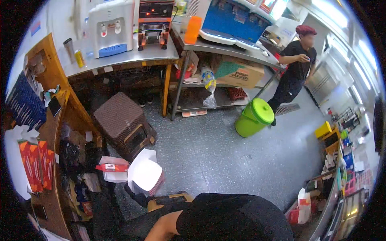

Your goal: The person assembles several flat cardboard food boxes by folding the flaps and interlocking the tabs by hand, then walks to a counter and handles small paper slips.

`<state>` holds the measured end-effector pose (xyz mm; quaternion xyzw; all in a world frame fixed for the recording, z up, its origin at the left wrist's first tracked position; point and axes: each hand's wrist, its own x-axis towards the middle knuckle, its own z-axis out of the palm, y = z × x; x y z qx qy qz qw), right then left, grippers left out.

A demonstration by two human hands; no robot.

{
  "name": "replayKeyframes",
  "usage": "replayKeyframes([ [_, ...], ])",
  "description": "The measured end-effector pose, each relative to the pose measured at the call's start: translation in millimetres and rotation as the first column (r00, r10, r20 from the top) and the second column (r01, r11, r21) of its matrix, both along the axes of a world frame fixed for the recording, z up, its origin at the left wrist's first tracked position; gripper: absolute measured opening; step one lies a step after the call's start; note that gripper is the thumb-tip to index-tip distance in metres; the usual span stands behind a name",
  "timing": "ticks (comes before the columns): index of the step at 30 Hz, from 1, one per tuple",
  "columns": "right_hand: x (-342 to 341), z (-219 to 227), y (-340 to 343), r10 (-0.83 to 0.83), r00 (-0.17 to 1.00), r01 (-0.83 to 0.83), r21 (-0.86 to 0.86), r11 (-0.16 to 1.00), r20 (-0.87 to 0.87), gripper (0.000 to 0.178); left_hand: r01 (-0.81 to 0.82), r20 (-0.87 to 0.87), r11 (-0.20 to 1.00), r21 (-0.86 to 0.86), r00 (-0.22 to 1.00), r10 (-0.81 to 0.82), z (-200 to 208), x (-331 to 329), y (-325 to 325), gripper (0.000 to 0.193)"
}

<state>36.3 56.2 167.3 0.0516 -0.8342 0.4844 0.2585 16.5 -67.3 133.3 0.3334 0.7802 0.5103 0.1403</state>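
Observation:
Neither of my hands shows; what they hold cannot be seen. A black sleeve (237, 213) with a bare arm (165, 227) below it fills the bottom middle, and the arm runs out of the lower edge. Just beyond it is a stack of white paper boxes (145, 173), the top one open. Beside the stack, another open white box (114, 175) has a red packet (112, 167) across it. Partly hidden by the sleeve is a brown stool (171, 199). Red-and-orange folded cartons (35, 164) lie on the wooden counter (54, 176) at the left.
A brown woven-pattern stool (120, 116) stands left of centre. Farther off is a lidded green bin (253, 118); a person in black and a red cap (306, 29) stands behind it. Steel tables (157, 54) carry drink dispensers (112, 28). Shelves of goods (333, 160) line the right.

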Motion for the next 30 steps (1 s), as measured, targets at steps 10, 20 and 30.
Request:
replayKeyframes([
  [10, 16.2, 6.7, 14.9, -0.007, 0.998, 0.004, 0.041, 0.999, 0.063, 0.025, -0.206, -0.007, 0.978, 0.031, 0.979, 0.206, 4.6, -25.8, -23.6, 0.031],
  [20, -62.3, -30.9, 7.8, 0.026, 0.867, 0.323, -0.600, 0.732, 0.498, 0.067, -0.375, -0.281, 0.926, -0.036, 0.893, 0.351, 22.6, -6.2, -79.0, 0.025],
  [30, -29.9, 51.5, 15.9, 0.166, 0.985, -0.161, -0.569, 0.806, -0.044, 0.039, -0.131, -0.192, 0.956, -0.262, 0.978, 0.082, 46.5, 19.7, -49.3, 0.022],
])
